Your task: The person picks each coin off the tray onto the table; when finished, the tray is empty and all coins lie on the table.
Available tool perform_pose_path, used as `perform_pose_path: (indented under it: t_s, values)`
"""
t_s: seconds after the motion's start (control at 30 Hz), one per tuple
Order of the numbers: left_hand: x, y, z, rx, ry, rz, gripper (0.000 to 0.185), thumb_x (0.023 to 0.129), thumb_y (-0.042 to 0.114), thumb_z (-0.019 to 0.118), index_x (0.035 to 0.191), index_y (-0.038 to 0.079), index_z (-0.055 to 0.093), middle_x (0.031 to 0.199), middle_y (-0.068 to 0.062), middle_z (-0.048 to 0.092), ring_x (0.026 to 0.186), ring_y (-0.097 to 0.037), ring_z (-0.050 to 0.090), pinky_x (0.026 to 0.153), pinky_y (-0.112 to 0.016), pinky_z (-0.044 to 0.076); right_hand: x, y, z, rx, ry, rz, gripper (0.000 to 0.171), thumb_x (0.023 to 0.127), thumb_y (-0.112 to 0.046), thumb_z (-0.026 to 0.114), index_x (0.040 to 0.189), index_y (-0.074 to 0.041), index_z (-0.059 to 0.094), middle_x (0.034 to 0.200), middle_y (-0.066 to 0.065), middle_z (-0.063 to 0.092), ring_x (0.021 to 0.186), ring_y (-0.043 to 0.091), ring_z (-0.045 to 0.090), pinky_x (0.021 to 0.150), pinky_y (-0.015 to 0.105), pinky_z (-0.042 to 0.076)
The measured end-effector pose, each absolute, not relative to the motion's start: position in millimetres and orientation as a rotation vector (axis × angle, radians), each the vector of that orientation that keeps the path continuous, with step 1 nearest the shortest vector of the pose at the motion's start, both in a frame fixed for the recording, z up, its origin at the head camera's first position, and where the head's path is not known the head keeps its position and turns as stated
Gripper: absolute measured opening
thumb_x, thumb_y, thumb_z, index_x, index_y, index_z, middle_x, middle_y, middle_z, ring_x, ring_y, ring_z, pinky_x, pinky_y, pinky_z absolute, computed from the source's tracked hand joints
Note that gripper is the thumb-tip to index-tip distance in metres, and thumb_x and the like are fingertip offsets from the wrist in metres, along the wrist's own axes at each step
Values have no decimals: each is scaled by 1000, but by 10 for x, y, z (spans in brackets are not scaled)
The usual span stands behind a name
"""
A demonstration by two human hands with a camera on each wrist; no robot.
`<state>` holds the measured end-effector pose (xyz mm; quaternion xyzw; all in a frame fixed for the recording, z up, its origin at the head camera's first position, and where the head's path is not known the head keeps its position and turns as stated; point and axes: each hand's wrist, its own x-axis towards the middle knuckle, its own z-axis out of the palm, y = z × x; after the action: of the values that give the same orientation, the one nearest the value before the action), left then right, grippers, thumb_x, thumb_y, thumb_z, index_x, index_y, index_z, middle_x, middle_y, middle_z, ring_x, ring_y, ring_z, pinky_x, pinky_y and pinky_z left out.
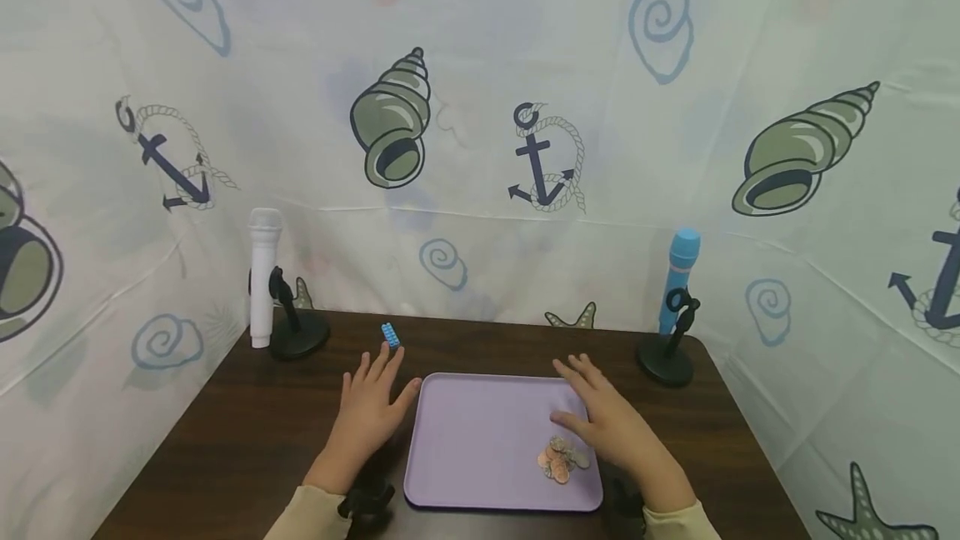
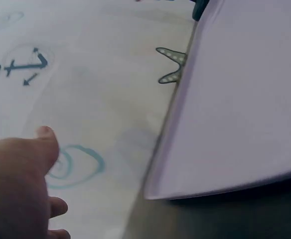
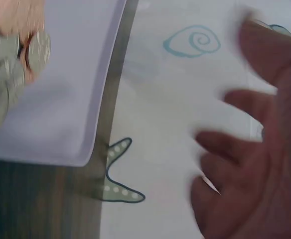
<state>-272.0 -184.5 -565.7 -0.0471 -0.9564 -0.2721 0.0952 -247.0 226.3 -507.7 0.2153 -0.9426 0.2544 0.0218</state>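
Note:
A lilac tray (image 1: 487,440) lies on the dark wooden table, with a small pile of coins (image 1: 558,461), copper and silver coloured, near its right front corner. My left hand (image 1: 369,411) is spread out beside the tray's left edge, its fingertips close to a small blue ridged block (image 1: 390,335). Over the tray's right side hovers my right hand (image 1: 611,419), fingers extended and holding nothing, just beyond the coins. The right wrist view shows the same coins (image 3: 16,64) on the tray (image 3: 71,109), and that hand (image 3: 255,134) slightly blurred.
At the back left a white microphone (image 1: 264,273) stands beside a black stand (image 1: 298,333). A blue microphone (image 1: 678,277) is on another black stand (image 1: 666,357) at the back right. Behind the table hangs a curtain (image 1: 480,148) printed with shells and anchors.

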Motion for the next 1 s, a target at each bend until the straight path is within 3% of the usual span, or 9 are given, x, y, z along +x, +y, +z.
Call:
perform_pose_path:
  t_s: [0.13,0.27,0.4,0.47,0.57,0.67,1.0]
  values:
    - [-2722,-1829,-5850,-96,-2786,-1002,79,111,62,50,170,10,38,177,-25,31,164,-55,24,129,-81,8,-2475,2181,-5132,874,-2986,868,61,99,-32,82,154,-16,61,156,11,61,148,38,58,116,64,51]
    - [-2733,-1848,-6010,-106,-2737,-1104,73,113,55,52,166,5,43,172,-26,42,164,-49,31,134,-72,11,-2484,2081,-5164,921,-3015,882,53,98,-23,83,147,-14,66,139,11,69,129,33,70,106,58,59]
    - [-2757,-1872,-6072,-186,-2714,-1146,64,113,46,56,164,8,48,169,-18,49,163,-41,37,136,-65,14,-2480,1996,-5185,886,-3065,875,51,94,-17,85,142,-12,68,131,9,70,118,30,71,99,53,63]
    - [-2759,-1884,-6082,-237,-2715,-1153,61,113,43,58,163,10,51,168,-14,51,162,-37,39,137,-63,15,-2486,1957,-5215,882,-3094,859,51,91,-17,88,139,-11,71,124,7,69,109,25,70,93,45,63]
    - [-2753,-1885,-6086,-281,-2727,-1104,57,111,41,62,160,12,56,165,-11,56,161,-35,43,136,-61,18,-2521,1915,-5293,909,-3118,828,52,86,-20,93,134,-12,74,108,2,65,92,13,62,81,30,58]
    - [-2735,-1852,-6095,-293,-2760,-1004,57,109,42,66,158,13,59,162,-9,59,161,-36,43,136,-62,19,-2562,1904,-5378,922,-3137,829,51,83,-23,96,130,-16,76,97,-3,59,83,7,54,72,23,52]
    - [-2662,-1750,-6125,-335,-2799,-898,62,104,39,72,159,14,57,163,-8,59,162,-39,41,134,-69,18,-2575,1978,-5524,909,-3148,890,26,89,-18,90,109,-19,73,95,-7,60,80,2,55,72,23,52]
